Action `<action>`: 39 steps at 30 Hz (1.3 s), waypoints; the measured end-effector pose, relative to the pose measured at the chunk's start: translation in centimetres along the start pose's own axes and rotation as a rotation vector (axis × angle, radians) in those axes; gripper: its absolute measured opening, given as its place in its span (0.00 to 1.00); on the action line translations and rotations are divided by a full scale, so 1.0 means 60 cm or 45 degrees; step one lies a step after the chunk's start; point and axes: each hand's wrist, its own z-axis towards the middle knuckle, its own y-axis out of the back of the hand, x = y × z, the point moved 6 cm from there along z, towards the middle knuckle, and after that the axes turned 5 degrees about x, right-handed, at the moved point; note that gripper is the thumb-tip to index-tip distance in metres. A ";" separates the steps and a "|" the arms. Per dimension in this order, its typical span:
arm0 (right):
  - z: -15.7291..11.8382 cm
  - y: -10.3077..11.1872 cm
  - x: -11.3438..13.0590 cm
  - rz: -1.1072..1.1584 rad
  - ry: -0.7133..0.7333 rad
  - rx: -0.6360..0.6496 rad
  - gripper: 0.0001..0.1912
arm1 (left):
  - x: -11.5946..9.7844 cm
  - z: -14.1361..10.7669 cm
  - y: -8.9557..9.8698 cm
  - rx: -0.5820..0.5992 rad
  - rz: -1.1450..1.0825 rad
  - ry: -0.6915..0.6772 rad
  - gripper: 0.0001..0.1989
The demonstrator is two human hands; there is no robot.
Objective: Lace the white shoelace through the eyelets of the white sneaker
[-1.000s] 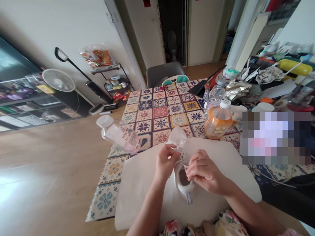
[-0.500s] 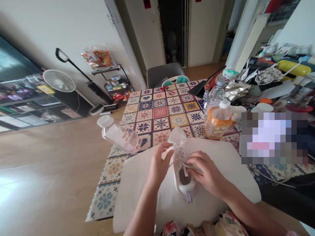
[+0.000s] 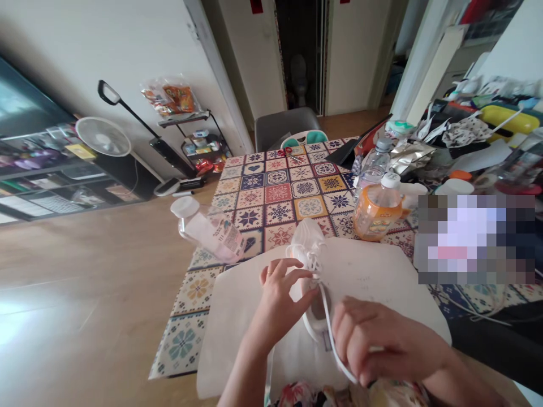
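Observation:
A white lace-up shoe (image 3: pixel 309 240) lies on a white sheet (image 3: pixel 237 316), its toe pointing away from me and its heel towards me. My left hand (image 3: pixel 285 287) is at the shoe's left side, fingers bent and apart near the upper eyelets and the tongue. A white shoelace (image 3: pixel 333 339) runs from the eyelets down past the shoe opening to my right hand (image 3: pixel 377 339). That hand is closed on the lace, to the right of the heel. Another loop of lace lies near the toe.
A clear pink-labelled bottle (image 3: pixel 212 234) lies at the left. Beyond the sheet on the right stand an orange-wrapped bottle (image 3: pixel 377 209) and a clear bottle (image 3: pixel 375 164). Red scissors (image 3: pixel 288 152) lie at the patterned table's (image 3: pixel 278 195) far edge. Clutter fills the right side.
My right hand has moved down and to the right, away from the eyelets, drawing the lace out long. My left hand has shifted slightly right and closer over the shoe.

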 end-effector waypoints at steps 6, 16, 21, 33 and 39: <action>-0.031 0.051 -0.102 -0.580 -0.595 -0.635 0.08 | 0.004 0.005 -0.006 0.039 -0.056 0.107 0.10; -0.001 0.033 -0.116 -0.770 -0.438 -0.511 0.11 | 0.005 0.012 -0.024 0.106 -0.330 0.080 0.08; 0.004 0.031 -0.118 -0.794 -0.407 -0.505 0.12 | 0.007 0.013 -0.026 0.094 -0.355 0.078 0.08; -0.007 0.036 -0.139 -0.462 -0.406 -0.586 0.05 | 0.019 0.018 -0.039 0.138 -0.687 0.124 0.09; -0.012 0.048 -0.143 -0.234 -0.376 -0.579 0.12 | 0.034 0.012 -0.040 0.127 -1.069 0.156 0.21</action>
